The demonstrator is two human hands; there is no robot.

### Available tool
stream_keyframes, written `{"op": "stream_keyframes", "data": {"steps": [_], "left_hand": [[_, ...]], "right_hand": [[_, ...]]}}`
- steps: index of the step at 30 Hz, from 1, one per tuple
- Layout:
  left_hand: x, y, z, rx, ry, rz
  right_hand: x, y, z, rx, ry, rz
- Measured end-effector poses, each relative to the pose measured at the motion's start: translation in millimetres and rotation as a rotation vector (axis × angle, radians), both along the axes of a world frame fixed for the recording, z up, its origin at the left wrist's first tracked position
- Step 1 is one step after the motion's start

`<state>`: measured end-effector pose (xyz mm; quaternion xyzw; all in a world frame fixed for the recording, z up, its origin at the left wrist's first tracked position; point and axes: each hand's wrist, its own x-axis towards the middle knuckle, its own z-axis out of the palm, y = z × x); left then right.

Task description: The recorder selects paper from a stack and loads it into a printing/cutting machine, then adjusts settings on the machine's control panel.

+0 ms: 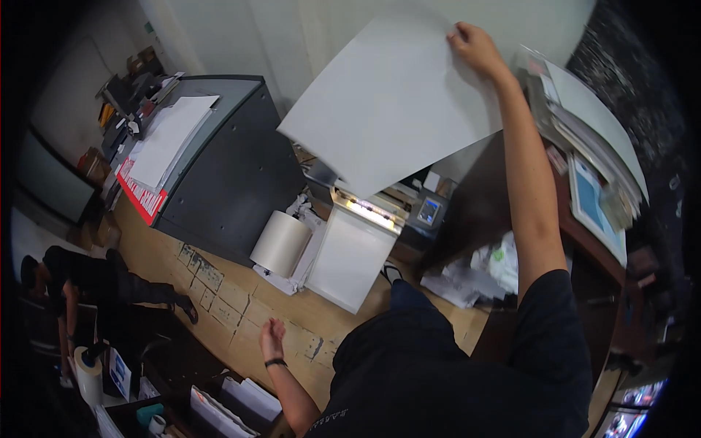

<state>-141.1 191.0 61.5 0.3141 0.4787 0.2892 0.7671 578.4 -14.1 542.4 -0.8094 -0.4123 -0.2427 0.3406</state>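
Observation:
A large white sheet of paper (394, 95) hangs in the air at the upper middle. My right hand (476, 48) pinches its far right corner, with the arm stretched out away from me. Below the sheet's near corner stands a machine with a brightly lit slot (369, 212), partly hidden by the sheet. From that slot a flat white panel or sheet (349, 257) extends toward me. My left hand (272, 339) is low at the left, with a dark band on its wrist. It holds nothing, its fingers loosely bent, above the floor.
A dark grey cabinet (226, 160) at the left bears white sheets (175, 139). A thick white roll (280, 243) stands beside the machine. Papers (584, 109) are stacked on the right desk. Crumpled plastic (482, 270) lies beneath. Another person (80, 277) bends at the far left.

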Motion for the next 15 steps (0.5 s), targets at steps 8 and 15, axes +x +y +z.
{"op": "stream_keyframes", "data": {"steps": [8,15], "left_hand": [[25,-123,-87,-0.457,0.335,0.166],[104,-170,-42,-0.52,0.625,0.092]], "right_hand": [[159,40,8,-0.015,0.047,-0.014],[236,86,-58,-0.171,0.081,0.092]]}}
